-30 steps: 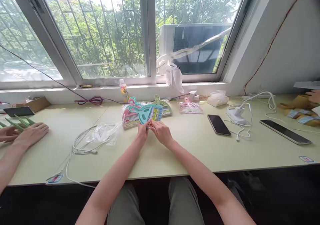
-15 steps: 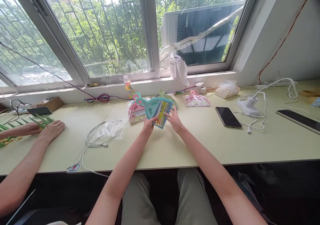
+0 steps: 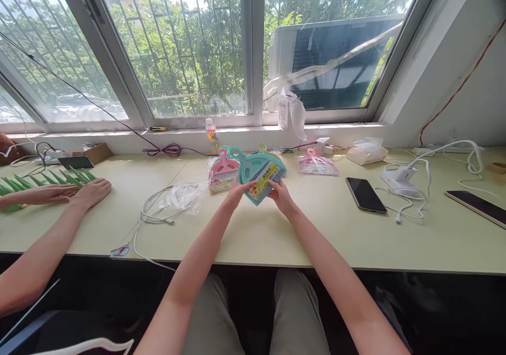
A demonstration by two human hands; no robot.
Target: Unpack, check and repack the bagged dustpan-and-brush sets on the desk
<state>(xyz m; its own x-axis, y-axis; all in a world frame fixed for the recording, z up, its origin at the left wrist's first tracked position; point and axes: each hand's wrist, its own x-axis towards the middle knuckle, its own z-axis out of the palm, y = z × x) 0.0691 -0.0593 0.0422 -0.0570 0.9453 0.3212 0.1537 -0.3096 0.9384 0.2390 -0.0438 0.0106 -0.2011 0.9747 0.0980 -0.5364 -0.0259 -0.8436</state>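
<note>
A teal dustpan and brush set (image 3: pixel 253 168) with a yellow-green label is held tilted above the table. My left hand (image 3: pixel 237 190) is closed on its lower left edge. At the lower right edge, my right hand (image 3: pixel 281 196) grips it with bent fingers. Behind it to the left lies a pink set (image 3: pixel 223 169) with a label. A green set (image 3: pixel 262 148) shows only its handle top behind the teal one. Farther right, another pink set (image 3: pixel 317 164) lies in clear wrapping.
Clear plastic (image 3: pixel 184 196) and a coiled white cable (image 3: pixel 148 217) lie left of my hands. A phone (image 3: pixel 366 195), a charger (image 3: pixel 403 176) and a tissue pack (image 3: pixel 367 151) are on the right. Another person's hands (image 3: pixel 93 191) rest by green leaf-like strips (image 3: pixel 43 182) at the far left.
The teal set has turned so its label slants more and its right side is higher. My right hand has moved under its right edge and closed on it. The view has shifted slightly.
</note>
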